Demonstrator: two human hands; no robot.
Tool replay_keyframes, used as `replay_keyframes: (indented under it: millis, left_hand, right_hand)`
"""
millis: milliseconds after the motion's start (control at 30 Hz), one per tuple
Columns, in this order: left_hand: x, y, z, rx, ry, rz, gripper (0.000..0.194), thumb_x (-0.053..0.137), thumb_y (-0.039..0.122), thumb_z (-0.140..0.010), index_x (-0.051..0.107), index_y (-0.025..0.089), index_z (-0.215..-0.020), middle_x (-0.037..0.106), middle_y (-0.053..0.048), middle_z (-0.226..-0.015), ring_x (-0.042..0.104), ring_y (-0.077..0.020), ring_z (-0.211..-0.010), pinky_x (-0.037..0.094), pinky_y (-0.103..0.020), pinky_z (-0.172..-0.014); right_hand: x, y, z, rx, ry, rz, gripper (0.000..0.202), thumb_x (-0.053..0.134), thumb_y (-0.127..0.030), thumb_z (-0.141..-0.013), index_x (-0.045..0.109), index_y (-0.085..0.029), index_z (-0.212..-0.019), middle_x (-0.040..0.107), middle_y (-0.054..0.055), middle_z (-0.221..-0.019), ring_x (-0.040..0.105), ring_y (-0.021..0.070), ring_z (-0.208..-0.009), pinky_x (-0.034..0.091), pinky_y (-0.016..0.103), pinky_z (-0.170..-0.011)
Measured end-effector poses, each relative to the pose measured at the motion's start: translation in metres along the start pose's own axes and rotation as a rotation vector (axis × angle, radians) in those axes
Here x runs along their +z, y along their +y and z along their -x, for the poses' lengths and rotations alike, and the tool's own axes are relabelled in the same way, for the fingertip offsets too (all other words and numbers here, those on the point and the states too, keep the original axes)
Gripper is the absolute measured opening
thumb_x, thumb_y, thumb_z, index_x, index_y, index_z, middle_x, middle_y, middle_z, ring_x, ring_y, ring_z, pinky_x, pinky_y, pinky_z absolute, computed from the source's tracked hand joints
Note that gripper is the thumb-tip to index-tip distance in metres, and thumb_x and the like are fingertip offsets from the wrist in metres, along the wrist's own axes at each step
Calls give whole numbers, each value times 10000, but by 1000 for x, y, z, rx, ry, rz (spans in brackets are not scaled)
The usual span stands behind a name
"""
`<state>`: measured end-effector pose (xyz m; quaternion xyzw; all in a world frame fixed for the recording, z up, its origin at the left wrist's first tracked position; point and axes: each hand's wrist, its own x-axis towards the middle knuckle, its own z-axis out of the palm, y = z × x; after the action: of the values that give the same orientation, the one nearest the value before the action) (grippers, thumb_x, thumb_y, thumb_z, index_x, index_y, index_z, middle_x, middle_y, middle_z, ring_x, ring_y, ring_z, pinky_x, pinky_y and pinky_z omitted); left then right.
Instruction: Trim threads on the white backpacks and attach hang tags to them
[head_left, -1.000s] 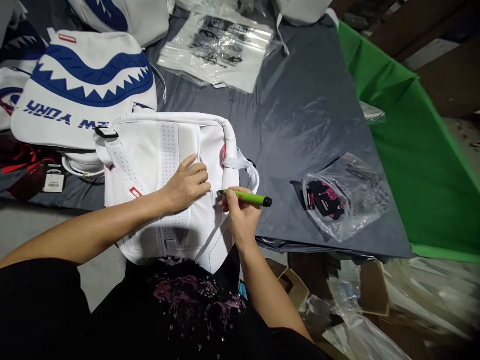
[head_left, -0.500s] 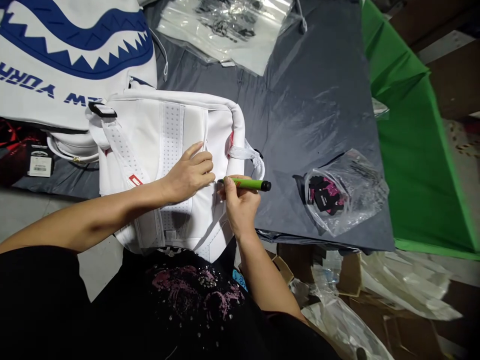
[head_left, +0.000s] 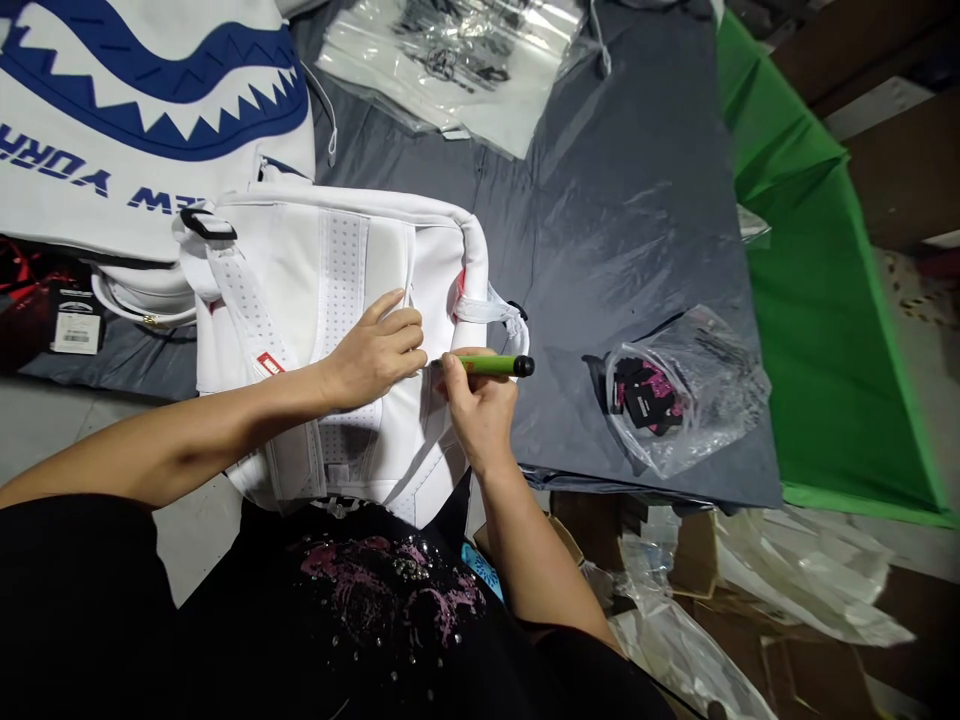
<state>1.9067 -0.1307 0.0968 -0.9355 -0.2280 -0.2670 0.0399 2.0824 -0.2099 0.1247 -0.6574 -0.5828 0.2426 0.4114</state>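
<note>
A white backpack [head_left: 289,240] lies with its straps side up at the front edge of a dark-covered table. My left hand [head_left: 377,348] rests on its back panel, fingers bent and pressed on the white fabric beside a seam; whether they pinch the fabric is hard to see. Just right of it, my right hand [head_left: 480,405] grips a green marker [head_left: 491,365] with a black end. The marker's tip points left at the fabric near my left fingertips, and the black end sticks out to the right.
Another white bag with a blue shark-mouth print [head_left: 157,110] lies at the upper left. Clear plastic packaging [head_left: 465,60] is at the top. A plastic bag of black and pink tags [head_left: 682,390] sits on the right of the table [head_left: 600,220], before a green panel [head_left: 825,270].
The view has shifted slightly. Both hands hold nearly the same places on the backpack, and the marker is still in my right hand.
</note>
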Motion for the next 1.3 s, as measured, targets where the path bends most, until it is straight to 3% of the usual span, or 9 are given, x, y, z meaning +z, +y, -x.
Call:
replay_keyframes:
  millis: [433, 533, 800, 1167, 1300]
  left_hand:
    - [-1, 1, -2, 18, 67, -8, 216, 514, 231, -971, 603, 198, -777, 593, -6, -802, 531, -188, -1014, 364, -491, -1150]
    - [-1, 1, -2, 28, 91, -18, 212, 522, 221, -966, 597, 189, -769, 593, -12, -791, 536, -195, -1001, 366, -496, -1140]
    - [-3, 2, -3, 18, 87, -26, 205, 527, 201, -963, 590, 192, -768, 598, -7, -790, 537, -188, -992, 347, -480, -1148]
    - [-4, 4, -2, -16, -7, -14, 196, 533, 243, -969, 600, 198, -790, 619, -17, -821, 536, -200, -988, 299, -476, -1157]
    - [-15, -1, -10, 12, -60, -43, 210, 551, 267, -958, 603, 191, -770, 635, -28, -814, 550, -216, -935, 292, -488, -1123]
  right_hand:
    - [6, 14, 10, 55, 26, -175, 243, 607, -423, -928, 630, -182, -949, 662, -4, -677, 644, 150, -590, 508, 277, -581]
    - [5, 12, 8, 77, -13, -137, 267, 610, -446, -923, 636, -180, -910, 657, -3, -640, 645, 159, -564, 505, 280, -562]
    - [7, 13, 8, 52, 36, -79, 274, 604, -448, -922, 638, -177, -942, 678, 15, -691, 669, 175, -599, 513, 287, -589]
    - [8, 15, 7, 84, 5, -100, 319, 596, -488, -908, 647, -175, -948, 688, 31, -698, 666, 188, -629, 526, 298, -624]
    - [8, 16, 6, 71, 3, -68, 329, 590, -490, -903, 667, -175, -958, 681, 33, -702, 657, 196, -635, 515, 300, -605]
